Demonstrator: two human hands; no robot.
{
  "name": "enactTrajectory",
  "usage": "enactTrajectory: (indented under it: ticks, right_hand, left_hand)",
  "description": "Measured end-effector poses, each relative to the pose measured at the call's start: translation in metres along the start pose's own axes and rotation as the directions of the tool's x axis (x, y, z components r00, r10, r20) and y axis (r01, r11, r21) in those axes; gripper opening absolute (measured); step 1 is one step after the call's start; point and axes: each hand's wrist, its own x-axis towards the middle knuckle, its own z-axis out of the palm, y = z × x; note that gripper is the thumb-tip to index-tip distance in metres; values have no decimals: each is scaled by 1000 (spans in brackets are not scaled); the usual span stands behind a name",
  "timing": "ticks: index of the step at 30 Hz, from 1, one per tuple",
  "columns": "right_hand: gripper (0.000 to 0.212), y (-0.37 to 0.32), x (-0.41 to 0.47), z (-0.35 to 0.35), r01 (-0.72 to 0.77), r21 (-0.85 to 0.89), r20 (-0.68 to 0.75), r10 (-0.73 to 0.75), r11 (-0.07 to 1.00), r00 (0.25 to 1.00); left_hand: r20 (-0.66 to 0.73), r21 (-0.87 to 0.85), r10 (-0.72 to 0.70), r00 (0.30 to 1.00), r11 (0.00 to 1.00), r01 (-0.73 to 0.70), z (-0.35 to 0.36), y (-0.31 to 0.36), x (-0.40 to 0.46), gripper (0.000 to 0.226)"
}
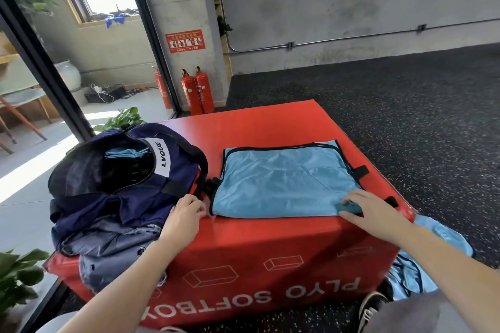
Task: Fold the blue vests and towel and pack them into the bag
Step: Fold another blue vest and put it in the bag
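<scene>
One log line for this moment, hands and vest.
left hand: grips vest's near-left corner | right hand: fingers on near-right corner | vest: flat on red box | bag: open

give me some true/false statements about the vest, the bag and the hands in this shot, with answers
1. A light blue vest lies spread flat on top of the red soft box. True.
2. The navy bag is zipped closed. False: its top gapes open, and light blue fabric shows inside.
3. The bag sits to the right of the flat vest. False: it sits to the left.
4. The right hand is at the vest's near right corner. True.
5. The left hand is inside the bag. False: it is at the vest's near left corner, beside the bag.
6. More light blue fabric hangs off the box's right side. True.
</scene>
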Motion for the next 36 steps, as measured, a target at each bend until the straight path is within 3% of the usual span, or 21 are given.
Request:
enactTrajectory:
  ticks: [4, 8, 11, 14, 18, 23, 33, 36]
  right_hand:
    - [31, 5, -3, 0, 13, -19, -5, -13, 1000, 1000]
    - [34, 14, -9, 0, -4, -41, -68, 1, 999, 998]
    - [34, 21, -14, 0, 7, -63, -74, -11, 998, 997]
    - [32, 29, -16, -2, 23, -99, -71, -30, 995, 997]
    - [27, 31, -15, -4, 38, -132, -86, -49, 991, 995]
    - [25, 25, -1, 4, 59, -121, -127, -75, 991, 989]
    - [29, 17, 68, 10, 16, -110, -178, -36, 994, 983]
    - [22, 17, 87, 2, 14, -143, -120, -31, 990, 992]
  left_hand:
    - [-64, -29, -84, 994, 996, 83, -1, 17, -11, 8]
    - [-194, -112, 131, 972, 982, -155, 3, 51, -11, 19]
    - [-65, -218, 143, 988, 964, -154, 21, 74, -6, 25]
    - [51, -134, 24, 998, 991, -17, 40, 76, 3, 40]
    - [0, -98, -69, 998, 993, 69, 41, 79, 12, 36]
    - [56, 6, -143, 988, 990, 143, 44, 86, 34, 45]
    - [247, 9, -104, 963, 994, 105, 76, 60, 156, 79]
    - [286, -28, -70, 956, 996, 82, 85, 59, 194, 75]
